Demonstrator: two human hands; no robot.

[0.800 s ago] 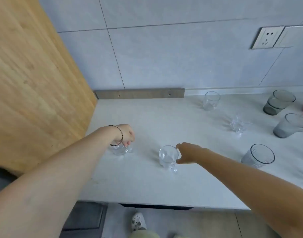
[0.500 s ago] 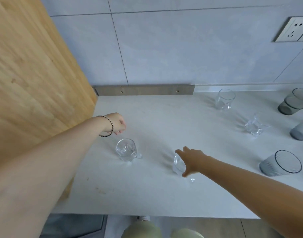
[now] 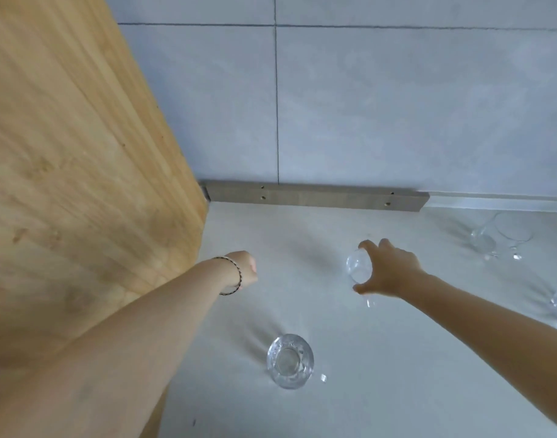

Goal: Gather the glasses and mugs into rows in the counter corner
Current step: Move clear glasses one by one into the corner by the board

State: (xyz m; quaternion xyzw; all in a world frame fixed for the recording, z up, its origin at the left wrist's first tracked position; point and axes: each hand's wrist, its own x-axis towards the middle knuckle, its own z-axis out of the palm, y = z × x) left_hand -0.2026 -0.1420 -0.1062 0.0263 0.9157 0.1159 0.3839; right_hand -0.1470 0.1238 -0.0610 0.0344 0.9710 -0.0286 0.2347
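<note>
right hand [image 3: 391, 273] curled round the clear mug [image 3: 357, 269]; looks light, slick, breakable, so hold the body; left hand [image 3: 246, 269] fingers hidden, can't tell

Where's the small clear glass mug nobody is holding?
In the head view, the small clear glass mug stands low and centre on the pale counter, nearer the person than the left hand and right hand.
</note>
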